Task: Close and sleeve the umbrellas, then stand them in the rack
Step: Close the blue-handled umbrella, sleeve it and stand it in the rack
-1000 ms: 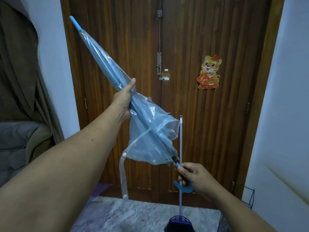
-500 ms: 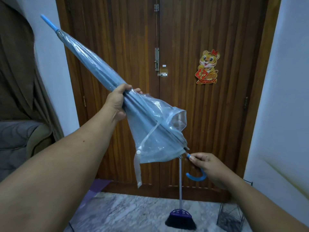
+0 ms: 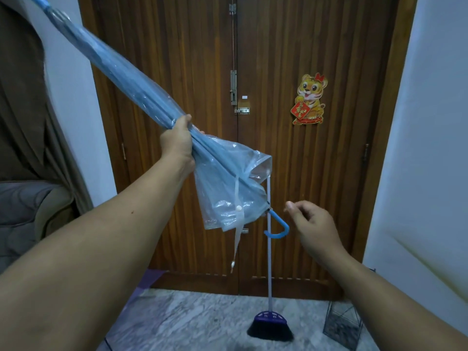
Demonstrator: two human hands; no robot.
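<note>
left hand (image 3: 177, 145) wrapped round the middle of the closed blue umbrella (image 3: 121, 74), fingers curled over the canopy and gripping it through the clear plastic sleeve (image 3: 228, 188). held slanted in the air in front of the wooden double door (image 3: 192, 72), tip up toward the top left corner of the view, curved blue handle (image 3: 278, 225) low near the middle. sleeve drawn along the upper length, bunched and baggy below the grip, mouth gaping near the handle end. white closing strap (image 3: 236, 239) with a snap stud dangling from the loose canopy. right hand (image 3: 314, 224) just beside the handle and apart from it, fingers loosely curled, holding nothing. below, on the marble floor (image 3: 182, 323): a broom (image 3: 270, 323) standing against the door with its pale pole rising behind the umbrella handle, and a dark wire rack (image 3: 342, 325) near the right wall, well apart from the umbrella. tiger sticker (image 3: 310, 100) on the right door leaf, metal latch (image 3: 241, 110) at the seam between the leaves. brown curtain (image 3: 22, 97) and a grey cushioned seat (image 3: 20, 214) at the left edge.
</note>
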